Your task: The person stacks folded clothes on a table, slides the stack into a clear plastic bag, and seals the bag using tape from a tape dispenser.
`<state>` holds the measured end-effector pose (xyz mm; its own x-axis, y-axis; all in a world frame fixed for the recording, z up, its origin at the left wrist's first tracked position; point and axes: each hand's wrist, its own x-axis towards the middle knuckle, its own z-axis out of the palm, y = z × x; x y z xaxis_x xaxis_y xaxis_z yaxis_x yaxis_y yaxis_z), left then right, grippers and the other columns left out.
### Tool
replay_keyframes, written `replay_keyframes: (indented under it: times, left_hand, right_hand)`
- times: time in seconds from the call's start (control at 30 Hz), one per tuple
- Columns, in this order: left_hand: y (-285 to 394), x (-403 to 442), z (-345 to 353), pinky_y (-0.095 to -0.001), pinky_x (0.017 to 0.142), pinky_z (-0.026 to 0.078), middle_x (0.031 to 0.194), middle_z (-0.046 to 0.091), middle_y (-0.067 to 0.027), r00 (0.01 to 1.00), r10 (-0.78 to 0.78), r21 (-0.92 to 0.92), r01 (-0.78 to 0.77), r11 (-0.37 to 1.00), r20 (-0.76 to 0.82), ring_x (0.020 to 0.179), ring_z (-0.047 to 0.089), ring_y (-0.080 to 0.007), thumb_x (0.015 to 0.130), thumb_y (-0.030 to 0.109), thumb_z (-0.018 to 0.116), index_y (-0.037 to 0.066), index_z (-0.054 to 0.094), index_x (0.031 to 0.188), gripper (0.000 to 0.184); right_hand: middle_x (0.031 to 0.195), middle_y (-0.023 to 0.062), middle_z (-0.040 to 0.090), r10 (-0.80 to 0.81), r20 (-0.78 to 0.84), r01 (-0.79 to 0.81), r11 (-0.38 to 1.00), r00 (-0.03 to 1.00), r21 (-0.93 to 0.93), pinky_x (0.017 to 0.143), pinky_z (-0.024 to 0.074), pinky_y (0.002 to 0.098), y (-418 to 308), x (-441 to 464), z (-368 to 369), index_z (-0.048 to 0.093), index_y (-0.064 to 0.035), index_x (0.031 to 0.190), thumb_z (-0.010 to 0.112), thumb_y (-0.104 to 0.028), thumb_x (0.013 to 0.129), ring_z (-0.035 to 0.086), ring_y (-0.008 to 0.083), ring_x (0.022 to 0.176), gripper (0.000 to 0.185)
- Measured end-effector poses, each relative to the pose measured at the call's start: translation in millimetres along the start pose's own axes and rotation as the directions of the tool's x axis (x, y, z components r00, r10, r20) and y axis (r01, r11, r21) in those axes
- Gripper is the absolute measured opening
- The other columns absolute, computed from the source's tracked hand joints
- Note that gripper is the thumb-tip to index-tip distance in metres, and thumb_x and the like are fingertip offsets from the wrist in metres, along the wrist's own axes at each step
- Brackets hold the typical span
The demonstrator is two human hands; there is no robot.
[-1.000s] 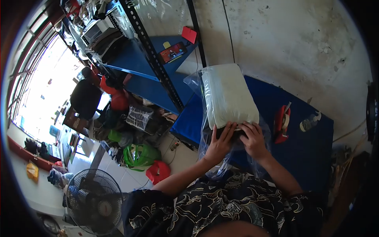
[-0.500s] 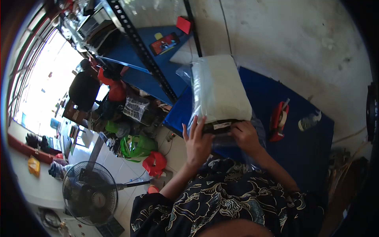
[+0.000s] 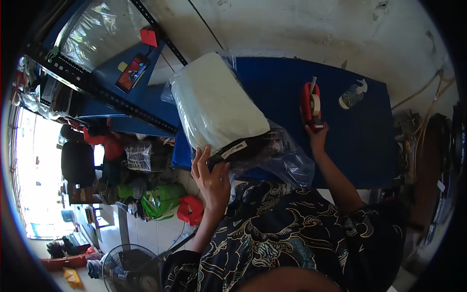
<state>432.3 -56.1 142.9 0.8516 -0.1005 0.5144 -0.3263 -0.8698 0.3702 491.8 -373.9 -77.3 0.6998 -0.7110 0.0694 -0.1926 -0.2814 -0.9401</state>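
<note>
A clear plastic bag (image 3: pixel 297 168) holds a pale, padded rectangular bundle (image 3: pixel 216 100) with a dark strip and a white label (image 3: pixel 234 149) at its near end. My left hand (image 3: pixel 212 185) is at the bag's near left corner, fingers bent over the edge and thumb close to the dark strip. To the right, a red tape dispenser (image 3: pixel 306 104) carrying a roll of tape lies on the blue tabletop (image 3: pixel 362 151). My right hand (image 3: pixel 318 138) has its fingers around the dispenser's near end. The bag's near end lies loose and crumpled between my hands.
A pump bottle (image 3: pixel 349 98) stands at the table's far right. On the left, a blue shelf on a black slotted metal frame (image 3: pixel 114 108) holds a phone (image 3: pixel 132 73). A green bag (image 3: pixel 163 200), a red bag (image 3: pixel 190 210) and a fan (image 3: pixel 129 267) are on the floor.
My right hand has left the bag's near end and moved right to the tape dispenser. My left hand stays at the bag, fingers more bent. The view has turned rightward.
</note>
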Motion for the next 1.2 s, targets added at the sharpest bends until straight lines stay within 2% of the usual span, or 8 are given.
replay_keyframes:
  times: [0.33, 0.4, 0.53, 0.7, 0.93, 1.0, 1.1, 1.2]
  left_hand:
    - [-5, -3, -5, -0.0451, 0.096, 0.025, 0.125, 0.043, -0.0126, 0.998, 0.031, -0.033, -0.029, 0.999, 0.061, 0.12, 0.033, -0.0344, 0.07, 0.007, 0.065, 0.002, 0.063, 0.073, 0.006]
    - [-5, -3, -6, -0.0451, 0.097, 0.025, 0.125, 0.043, -0.0127, 0.997, 0.04, -0.04, -0.037, 0.999, 0.066, 0.12, 0.033, -0.0346, 0.07, 0.007, 0.065, 0.002, 0.063, 0.073, 0.006]
    - [-5, -2, -6, -0.0452, 0.097, 0.025, 0.125, 0.042, -0.0129, 0.996, 0.044, -0.048, -0.04, 0.998, 0.08, 0.12, 0.033, -0.0351, 0.071, 0.007, 0.064, 0.002, 0.063, 0.073, 0.006]
    - [-4, -2, -8, -0.0454, 0.097, 0.025, 0.125, 0.042, -0.0134, 0.995, 0.052, -0.048, -0.048, 0.998, 0.09, 0.12, 0.032, -0.0353, 0.071, 0.007, 0.064, 0.002, 0.062, 0.073, 0.006]
    - [0, 0, -11, -0.043, 0.097, 0.026, 0.125, 0.043, -0.0151, 0.994, 0.055, -0.039, -0.052, 0.998, 0.094, 0.121, 0.032, -0.0355, 0.072, 0.005, 0.063, 0.0, 0.063, 0.074, 0.005]
    - [-3, -4, -9, -0.0445, 0.097, 0.026, 0.125, 0.042, -0.0146, 0.994, 0.061, -0.056, -0.056, 0.997, 0.087, 0.121, 0.032, -0.0355, 0.072, 0.007, 0.064, 0.001, 0.063, 0.074, 0.006]
    - [-4, -3, -10, -0.0459, 0.097, 0.025, 0.125, 0.042, -0.0135, 0.996, 0.033, -0.043, -0.029, 0.999, 0.085, 0.12, 0.032, -0.0347, 0.071, 0.009, 0.065, 0.003, 0.062, 0.074, 0.007]
    - [-3, -2, -8, -0.0464, 0.096, 0.025, 0.125, 0.042, -0.0119, 0.997, 0.042, -0.084, -0.036, 0.996, 0.07, 0.12, 0.033, -0.034, 0.069, 0.011, 0.065, 0.004, 0.063, 0.073, 0.008]
  right_hand:
    - [0.086, 0.0103, 0.055, 0.307, 0.37, -0.279, 0.952, 0.877, -0.129, 0.076, 0.0442, 0.0311, -33, 87, -26, 0.058, 0.0007, 0.089, 0.065, -0.036, 0.075, 0.055, 0.021, 0.089, 0.04]
    - [0.068, 0.0038, 0.051, 0.259, 0.231, -0.341, 0.567, 0.938, 0.75, 0.068, 0.0443, 0.0316, 22, 96, -10, 0.059, -0.0037, 0.079, 0.064, -0.031, 0.076, 0.056, 0.017, 0.073, 0.028]
    - [0.06, -0.0005, 0.046, 0.343, 0.045, -0.244, 0.564, 0.938, 0.789, 0.059, 0.0414, 0.0312, -25, 37, -24, 0.057, -0.0085, 0.07, 0.063, -0.027, 0.076, 0.05, 0.0125, 0.06, 0.021]
    - [0.06, -0.0027, 0.044, 0.461, 0.15, -0.485, 0.836, 0.875, 0.256, 0.06, 0.0394, 0.0282, -9, 35, -42, 0.055, -0.0096, 0.066, 0.063, -0.036, 0.077, 0.043, 0.0099, 0.057, 0.03]
    - [0.061, -0.002, 0.043, 0.615, 0.264, -0.669, 0.686, 0.743, 0.286, 0.06, 0.0405, 0.0297, -1, 40, -42, 0.053, -0.0099, 0.07, 0.064, -0.043, 0.075, 0.044, 0.0107, 0.059, 0.035]
    - [0.069, -0.0032, 0.045, 0.652, 0.301, -0.639, 0.754, 0.696, -0.155, 0.069, 0.0399, 0.0351, 19, 36, -38, 0.053, -0.0135, 0.074, 0.06, -0.043, 0.079, 0.044, 0.0118, 0.065, 0.031]
    - [0.071, -0.0024, 0.047, 0.521, 0.569, -0.662, 0.747, 0.636, 0.056, 0.07, 0.0391, 0.0324, -56, 24, -58, 0.054, -0.0127, 0.077, 0.059, -0.039, 0.081, 0.045, 0.0121, 0.066, 0.027]
    - [0.079, -0.0014, 0.048, -0.012, 0.783, -0.198, 0.965, 0.622, 0.172, 0.069, 0.0367, 0.0295, -180, -8, -80, 0.055, -0.0118, 0.065, 0.063, -0.03, 0.076, 0.045, 0.0107, 0.072, 0.023]
